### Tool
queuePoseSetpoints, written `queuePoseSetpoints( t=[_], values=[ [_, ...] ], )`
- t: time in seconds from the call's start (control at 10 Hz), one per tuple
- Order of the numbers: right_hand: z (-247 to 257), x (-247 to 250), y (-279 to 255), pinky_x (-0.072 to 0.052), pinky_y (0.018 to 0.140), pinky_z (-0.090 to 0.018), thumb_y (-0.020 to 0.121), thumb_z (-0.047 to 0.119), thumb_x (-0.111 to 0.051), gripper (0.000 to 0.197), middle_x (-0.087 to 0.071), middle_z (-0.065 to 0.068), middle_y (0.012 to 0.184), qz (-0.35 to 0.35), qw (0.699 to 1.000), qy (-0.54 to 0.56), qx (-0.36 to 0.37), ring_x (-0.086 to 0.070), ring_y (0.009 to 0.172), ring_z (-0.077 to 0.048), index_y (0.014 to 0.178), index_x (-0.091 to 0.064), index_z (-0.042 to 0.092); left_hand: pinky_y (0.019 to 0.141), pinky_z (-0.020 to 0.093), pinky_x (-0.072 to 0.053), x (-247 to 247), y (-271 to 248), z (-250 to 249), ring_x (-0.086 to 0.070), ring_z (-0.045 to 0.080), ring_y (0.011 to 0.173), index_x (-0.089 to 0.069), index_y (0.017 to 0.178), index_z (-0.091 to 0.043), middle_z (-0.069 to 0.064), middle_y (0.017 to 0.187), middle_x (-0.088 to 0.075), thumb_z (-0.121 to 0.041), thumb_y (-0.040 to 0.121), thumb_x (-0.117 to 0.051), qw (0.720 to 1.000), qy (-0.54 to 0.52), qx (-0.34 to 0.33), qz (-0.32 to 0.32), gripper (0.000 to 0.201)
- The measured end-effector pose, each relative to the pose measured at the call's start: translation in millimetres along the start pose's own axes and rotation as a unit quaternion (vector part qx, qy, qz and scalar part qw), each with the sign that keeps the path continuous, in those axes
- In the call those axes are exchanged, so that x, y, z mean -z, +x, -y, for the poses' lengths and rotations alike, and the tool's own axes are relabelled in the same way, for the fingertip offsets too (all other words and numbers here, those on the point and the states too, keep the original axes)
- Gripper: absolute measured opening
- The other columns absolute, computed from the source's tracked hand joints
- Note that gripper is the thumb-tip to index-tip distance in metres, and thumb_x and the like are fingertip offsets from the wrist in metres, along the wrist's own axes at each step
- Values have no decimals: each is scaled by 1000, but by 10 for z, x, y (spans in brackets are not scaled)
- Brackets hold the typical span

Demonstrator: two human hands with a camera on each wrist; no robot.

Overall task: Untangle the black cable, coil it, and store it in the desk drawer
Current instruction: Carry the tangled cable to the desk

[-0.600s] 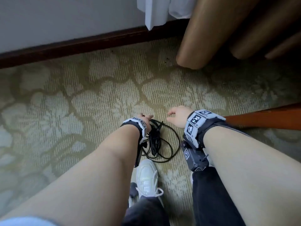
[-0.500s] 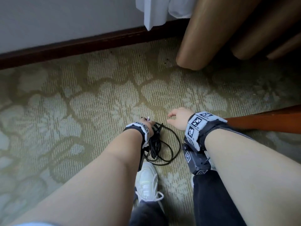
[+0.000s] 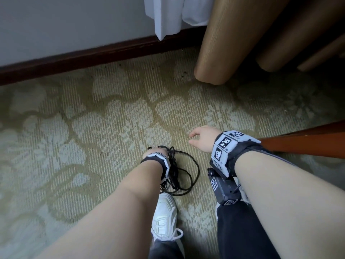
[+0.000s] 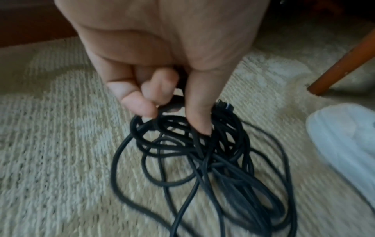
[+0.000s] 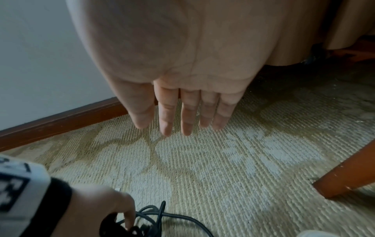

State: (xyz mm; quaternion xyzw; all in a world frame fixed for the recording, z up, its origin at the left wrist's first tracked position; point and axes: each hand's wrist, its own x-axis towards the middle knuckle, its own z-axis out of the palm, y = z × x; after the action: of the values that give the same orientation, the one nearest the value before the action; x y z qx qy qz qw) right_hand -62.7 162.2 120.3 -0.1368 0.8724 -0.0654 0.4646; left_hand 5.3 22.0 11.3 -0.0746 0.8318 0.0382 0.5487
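Head view looks down at a person's two bare forearms reaching to a beige floral-patterned carpet floor (image 3: pixel 93 128). Tangled thin black cable (image 3: pixel 183 171) lies in a loose heap of loops on the carpet, centre of the scene, just beyond the toe of a white lace-up sneaker (image 3: pixel 164 215).

Left hand (image 3: pixel 155 152) is down on the far-left edge of the heap. In the left wrist view its fingers (image 4: pixel 140 102) curl and pinch a few strands at the top of the tangle (image 4: pixel 202 160), w/ the thumb pushed in among the loops; grip is clamped on the cable. The rest of the loops spread on the carpet below the hand. A small plug end shows just right of the thumb.

Right hand (image 3: pixel 202 138) hovers right of the heap, apart from the cable, holding nothing. In the right wrist view its fingers (image 5: pixel 168 115) hang straight and close together above the carpet (image 5: pixel 223 160); grip is relaxed, not closed.

Dark brown wooden baseboard (image 3: pixel 93 57) runs along the far wall. Tan curtain folds (image 3: pixel 233 38) hang far right. An orange-brown wooden furniture leg (image 3: pixel 308 144) sits right.
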Motion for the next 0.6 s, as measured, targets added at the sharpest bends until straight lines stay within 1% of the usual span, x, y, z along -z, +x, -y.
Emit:
queuePoseSetpoints(
  t=[0.1, 0.2, 0.3, 0.4, 0.5, 0.6],
  values=[
    [14, 62, -113, -46, 90, -32, 94, 36, -46, 39, -46, -5, 138, -14, 1000, 12, -1, -54, 112, -22, 131, -50, 24, 45, 22, -47, 268, -233, -25, -49, 22, 64, -49, 72, -10, 3, 64, -42, -12, 82, -62, 1000, -5, -3, 10, 16],
    [13, 165, -286, -46, 91, -33, 93, 36, -47, 42, -46, -5, 138, -32, 999, 22, -8, -53, 114, -23, 133, -47, 25, 72, 45, -57, 564, -457, -60, -64, 31, 88, -61, 95, -7, 11, 92, -64, -28, 81, -65, 998, 62, -12, 9, 25],
    [44, 313, -516, -45, 88, -31, 92, 35, -50, 48, -48, -6, 135, -48, 998, 30, -23, -55, 113, -23, 138, -40, 22, 87, 41, -52, 823, -718, 7, -62, 31, 103, -63, 107, -12, 10, 108, -65, -33, 85, -62, 997, 51, -22, -57, 30],
    [120, 474, -787, -46, 89, -31, 91, 35, -52, 52, -49, -5, 135, -77, 996, 28, -29, -53, 115, -24, 140, -37, 22, 76, 24, -50, 1047, -1048, 67, -65, 17, 101, -62, 116, -12, 4, 108, -69, -24, 88, -58, 990, 2, -50, -128, 31],
    [218, 571, -1036, -43, 94, -33, 89, 34, -55, 53, -50, -6, 135, -117, 992, 33, -22, -51, 118, -26, 138, -40, 23, 71, 23, -54, 1286, -1465, 25, -68, 13, 75, -68, 105, -17, -5, 75, -69, -27, 78, -69, 990, -11, -46, -131, 29],
    [292, 618, -1228, -44, 95, -34, 87, 32, -58, 55, -51, -7, 134, -140, 989, 41, -16, -53, 117, -27, 138, -40, 23, 82, 27, -44, 1386, -1775, 29, -61, 23, 105, -63, 115, -14, 0, 100, -61, -28, 85, -62, 979, -63, -73, -181, 33]
  ],
)
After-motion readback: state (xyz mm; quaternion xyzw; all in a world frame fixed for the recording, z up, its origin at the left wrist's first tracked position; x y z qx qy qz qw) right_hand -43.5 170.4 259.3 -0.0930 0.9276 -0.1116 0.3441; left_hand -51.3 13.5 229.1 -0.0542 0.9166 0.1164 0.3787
